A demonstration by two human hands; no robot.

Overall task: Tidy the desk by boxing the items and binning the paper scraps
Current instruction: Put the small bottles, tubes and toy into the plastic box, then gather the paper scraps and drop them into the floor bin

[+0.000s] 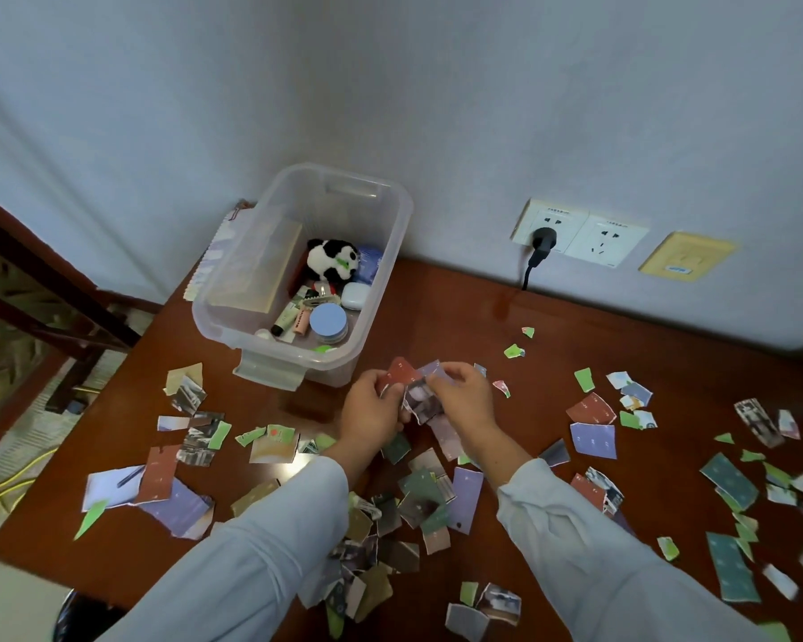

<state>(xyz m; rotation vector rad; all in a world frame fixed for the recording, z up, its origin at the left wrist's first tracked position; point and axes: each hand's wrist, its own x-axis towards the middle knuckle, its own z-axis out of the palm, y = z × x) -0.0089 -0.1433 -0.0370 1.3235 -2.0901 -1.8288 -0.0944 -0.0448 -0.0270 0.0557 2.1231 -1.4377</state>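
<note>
Pinching scraps point(420, 397): left hand point(371, 406), right hand point(470, 400); box point(316, 363) long axis toward wall point(436, 108).

Soft even light, glare on desk point(506, 308), wide-angle edge distortion.

We see bare desk point(460, 317) between the box point(404, 215) and the plug point(542, 240), so there is room to pass. The box is open on top, with the wall point(436, 108) right behind it. Torn paper scraps point(593, 440) lie all over the front and both sides, with small gaps between
</note>
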